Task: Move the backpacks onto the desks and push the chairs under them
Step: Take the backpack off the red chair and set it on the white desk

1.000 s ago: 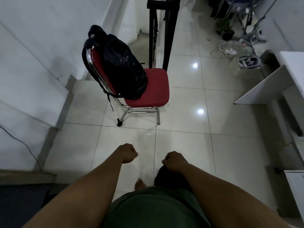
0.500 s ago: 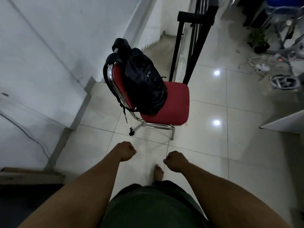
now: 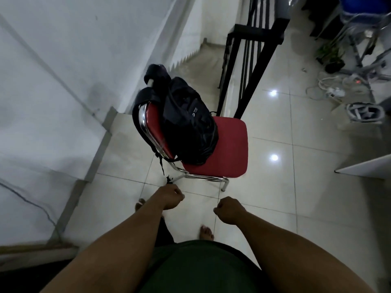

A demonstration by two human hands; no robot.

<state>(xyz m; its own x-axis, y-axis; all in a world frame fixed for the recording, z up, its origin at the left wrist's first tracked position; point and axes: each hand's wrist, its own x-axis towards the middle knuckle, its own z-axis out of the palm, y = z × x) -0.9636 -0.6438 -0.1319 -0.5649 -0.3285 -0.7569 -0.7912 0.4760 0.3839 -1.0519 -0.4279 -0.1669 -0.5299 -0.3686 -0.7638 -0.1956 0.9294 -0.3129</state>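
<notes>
A black backpack (image 3: 188,127) sits upright on a red chair (image 3: 228,149) with a chrome frame, leaning on the backrest with its straps hooked over the top. The chair stands on the tiled floor just ahead of me. My left hand (image 3: 170,196) is a closed fist, empty, a short way in front of the chair's near left leg. My right hand (image 3: 229,210) is also a closed fist holding nothing, below the chair's front right leg. A white desk corner (image 3: 366,169) shows at the right edge.
A white wall (image 3: 63,81) runs along the left. A black metal railing (image 3: 251,66) stands behind the chair beside a stairwell. Cables, a power strip (image 3: 334,93) and a potted plant (image 3: 332,58) lie at the far right. My bare feet are on the tiles.
I have walked closer to the chair, which now appears larger and nearer to my hands. Both fists stay closed and empty.
</notes>
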